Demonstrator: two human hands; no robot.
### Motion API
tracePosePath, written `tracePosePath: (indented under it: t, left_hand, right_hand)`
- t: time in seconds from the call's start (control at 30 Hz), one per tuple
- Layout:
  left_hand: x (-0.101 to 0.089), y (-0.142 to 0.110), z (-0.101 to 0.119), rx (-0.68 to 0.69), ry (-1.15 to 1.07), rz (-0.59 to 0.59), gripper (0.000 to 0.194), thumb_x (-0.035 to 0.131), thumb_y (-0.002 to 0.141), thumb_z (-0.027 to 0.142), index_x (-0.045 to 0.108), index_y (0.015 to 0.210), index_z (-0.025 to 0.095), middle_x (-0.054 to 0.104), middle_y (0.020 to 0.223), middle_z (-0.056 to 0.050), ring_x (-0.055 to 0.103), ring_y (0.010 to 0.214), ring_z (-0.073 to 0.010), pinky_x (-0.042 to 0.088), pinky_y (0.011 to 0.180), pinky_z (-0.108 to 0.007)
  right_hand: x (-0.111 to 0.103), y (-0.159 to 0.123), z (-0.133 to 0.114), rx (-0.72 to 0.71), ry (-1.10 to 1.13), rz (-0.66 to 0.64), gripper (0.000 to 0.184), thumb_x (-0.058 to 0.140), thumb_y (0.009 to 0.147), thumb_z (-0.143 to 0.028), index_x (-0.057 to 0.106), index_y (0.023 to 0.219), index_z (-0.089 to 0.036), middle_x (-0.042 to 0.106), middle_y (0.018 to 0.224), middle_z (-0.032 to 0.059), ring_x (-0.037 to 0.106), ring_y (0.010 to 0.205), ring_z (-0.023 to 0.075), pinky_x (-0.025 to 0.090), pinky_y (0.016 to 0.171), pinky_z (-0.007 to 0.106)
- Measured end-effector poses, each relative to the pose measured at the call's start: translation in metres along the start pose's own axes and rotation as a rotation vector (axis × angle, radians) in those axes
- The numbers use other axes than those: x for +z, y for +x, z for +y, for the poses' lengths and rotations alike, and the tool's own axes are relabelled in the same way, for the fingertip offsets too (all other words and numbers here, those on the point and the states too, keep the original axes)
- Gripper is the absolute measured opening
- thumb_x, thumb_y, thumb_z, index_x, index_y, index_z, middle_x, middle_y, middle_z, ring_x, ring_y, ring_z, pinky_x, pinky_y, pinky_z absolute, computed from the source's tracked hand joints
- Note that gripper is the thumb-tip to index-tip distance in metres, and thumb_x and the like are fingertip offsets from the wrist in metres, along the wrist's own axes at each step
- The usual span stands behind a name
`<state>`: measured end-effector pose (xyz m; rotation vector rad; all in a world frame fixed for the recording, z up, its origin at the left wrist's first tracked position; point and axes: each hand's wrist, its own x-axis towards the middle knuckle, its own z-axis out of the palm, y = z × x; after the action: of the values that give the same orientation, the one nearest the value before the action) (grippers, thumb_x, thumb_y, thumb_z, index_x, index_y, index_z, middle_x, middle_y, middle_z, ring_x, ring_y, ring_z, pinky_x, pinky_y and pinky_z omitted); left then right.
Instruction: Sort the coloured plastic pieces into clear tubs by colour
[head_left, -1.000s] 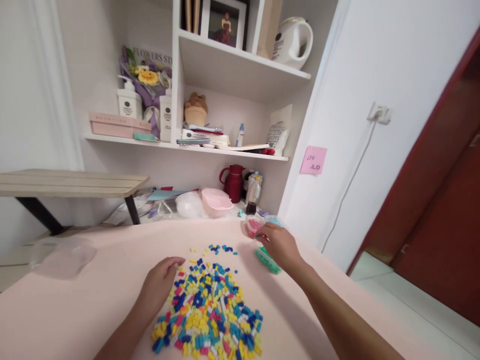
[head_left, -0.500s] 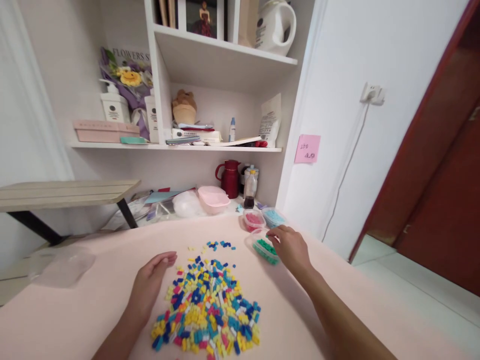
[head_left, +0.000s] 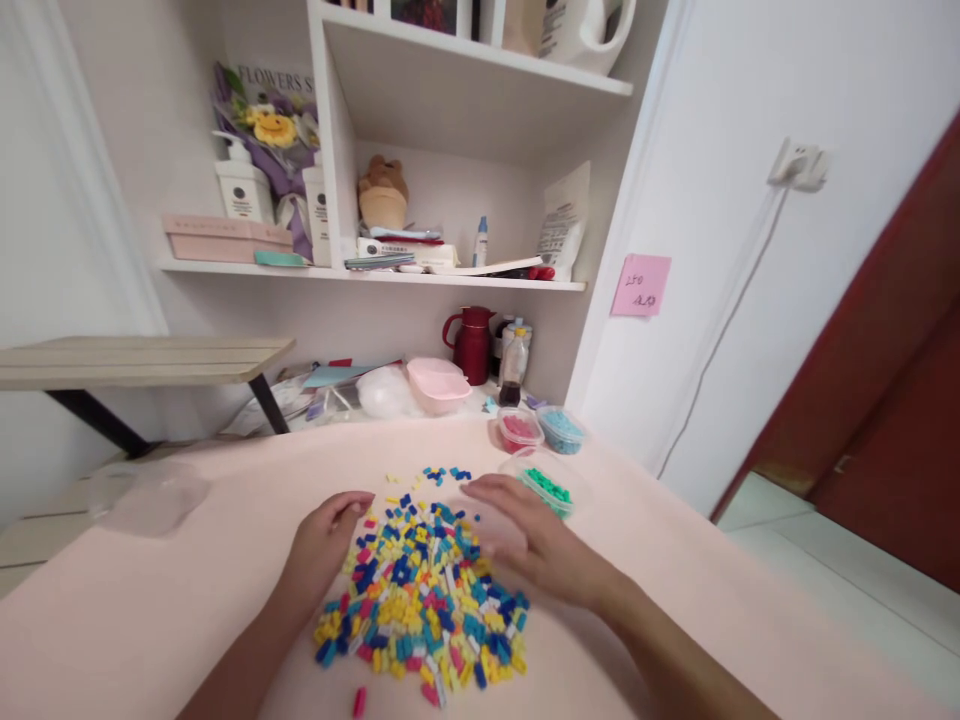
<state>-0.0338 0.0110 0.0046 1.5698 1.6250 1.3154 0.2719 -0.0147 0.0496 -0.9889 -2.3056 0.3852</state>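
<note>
A loose pile of small plastic building bricks (head_left: 409,600) in yellow, blue, teal, pink and white lies on the pink tabletop (head_left: 187,590). My left hand (head_left: 326,535) rests at the pile's left edge, fingers curled with thumb against them; whether a brick is between them is hidden. Over the pile's right side reaches my right hand (head_left: 544,540), fingers stretched and thumb apart, with nothing visible in it. Just beyond it stands a clear tub of green bricks (head_left: 550,487), partly covered by the hand. Tubs of pink bricks (head_left: 520,430) and light blue bricks (head_left: 560,430) stand behind.
An empty-looking clear plastic container (head_left: 150,497) sits at the table's left edge. Behind the table are a pink lidded box (head_left: 439,385), a red jug (head_left: 472,345) and a bottle of dark liquid (head_left: 514,370). A single pink brick (head_left: 360,702) lies near the front.
My right hand has moved left from the green tub to the pile, its fingers opening out. The left hand keeps its place beside the pile. The view has tilted down and shifted slightly.
</note>
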Motion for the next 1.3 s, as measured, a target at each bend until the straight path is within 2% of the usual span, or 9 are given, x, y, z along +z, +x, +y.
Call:
tracePosePath:
  t: [0.13,0.2,0.3,0.43,0.7,0.87,0.97,1.1,1.3]
  left_hand:
    - [0.001,-0.003,0.001,0.048,0.049,0.006,0.029,0.052,0.079,0.035,0.075,0.090,0.021,0.077,0.098,-0.006,0.069,0.098,-0.0234,0.052,0.094,-0.038]
    - [0.002,-0.004,0.001,0.068,0.061,0.000,0.030,0.050,0.080,0.034,0.075,0.091,0.021,0.076,0.100,-0.006,0.068,0.099,-0.0227,0.051,0.095,-0.038]
    - [0.003,-0.003,-0.001,0.104,0.078,-0.015,0.029,0.049,0.080,0.030,0.075,0.088,0.022,0.075,0.100,-0.005,0.067,0.099,-0.0220,0.051,0.096,-0.038]
    - [0.004,0.000,-0.003,0.148,0.094,-0.033,0.028,0.048,0.078,0.026,0.075,0.083,0.022,0.074,0.099,-0.005,0.067,0.099,-0.0214,0.050,0.097,-0.038]
    - [0.004,0.000,-0.003,0.175,0.103,-0.040,0.028,0.048,0.080,0.028,0.075,0.083,0.023,0.074,0.098,-0.005,0.067,0.098,-0.0214,0.051,0.096,-0.038]
    - [0.001,0.002,-0.007,0.153,0.095,0.051,0.031,0.046,0.082,0.029,0.075,0.090,0.022,0.073,0.104,-0.006,0.065,0.104,-0.0219,0.048,0.101,-0.038]
    - [0.001,0.004,-0.014,0.139,0.115,0.123,0.034,0.043,0.081,0.025,0.075,0.092,0.021,0.070,0.112,-0.006,0.062,0.110,-0.0225,0.045,0.106,-0.040]
    - [0.003,0.007,-0.019,0.143,0.164,0.134,0.036,0.043,0.078,0.018,0.077,0.088,0.022,0.069,0.113,-0.007,0.062,0.112,-0.0224,0.044,0.107,-0.041]
    - [0.006,0.006,-0.016,0.153,0.201,0.085,0.036,0.044,0.078,0.015,0.078,0.085,0.023,0.071,0.110,-0.006,0.063,0.110,-0.0218,0.044,0.106,-0.041]
  right_hand:
    - [0.025,-0.002,-0.034,-0.249,-0.031,-0.317,0.068,0.063,0.084,-0.060,0.041,0.146,-0.044,0.032,0.160,0.0012,0.026,0.146,0.0340,0.016,0.119,0.053]
    - [0.034,-0.003,-0.041,-0.314,-0.025,-0.403,0.067,0.062,0.086,-0.060,0.037,0.146,-0.049,0.031,0.160,-0.0026,0.022,0.148,0.0345,0.007,0.119,0.056]
    - [0.043,-0.002,-0.039,-0.302,-0.031,-0.446,0.062,0.054,0.091,-0.059,0.032,0.148,-0.050,0.034,0.158,-0.0040,0.020,0.149,0.0321,0.002,0.120,0.056]
    - [0.046,0.005,-0.022,-0.231,-0.111,-0.408,0.053,0.044,0.098,-0.055,0.034,0.149,-0.045,0.036,0.157,-0.0026,0.019,0.150,0.0287,0.001,0.120,0.055]
    - [0.046,0.013,0.002,-0.038,-0.131,-0.202,0.052,0.038,0.101,-0.045,0.034,0.152,-0.034,0.032,0.159,0.0047,0.024,0.148,0.0265,0.017,0.119,0.053]
    - [0.047,0.008,0.017,0.104,-0.006,0.025,0.055,0.031,0.102,-0.048,0.036,0.152,-0.027,0.036,0.157,0.0075,0.033,0.144,0.0249,0.028,0.118,0.045]
    - [0.052,0.005,0.028,0.235,-0.025,0.106,0.057,0.031,0.101,-0.052,0.041,0.149,-0.024,0.044,0.152,0.0094,0.038,0.141,0.0265,0.030,0.117,0.047]
    - [0.062,0.004,0.037,0.366,-0.114,0.057,0.056,0.028,0.101,-0.051,0.042,0.149,-0.025,0.045,0.152,0.0084,0.036,0.143,0.0269,0.025,0.118,0.052]
    - [0.070,0.011,0.027,0.304,-0.089,0.000,0.060,0.025,0.101,-0.051,0.039,0.150,-0.020,0.039,0.156,0.0100,0.032,0.145,0.0256,0.026,0.118,0.049]
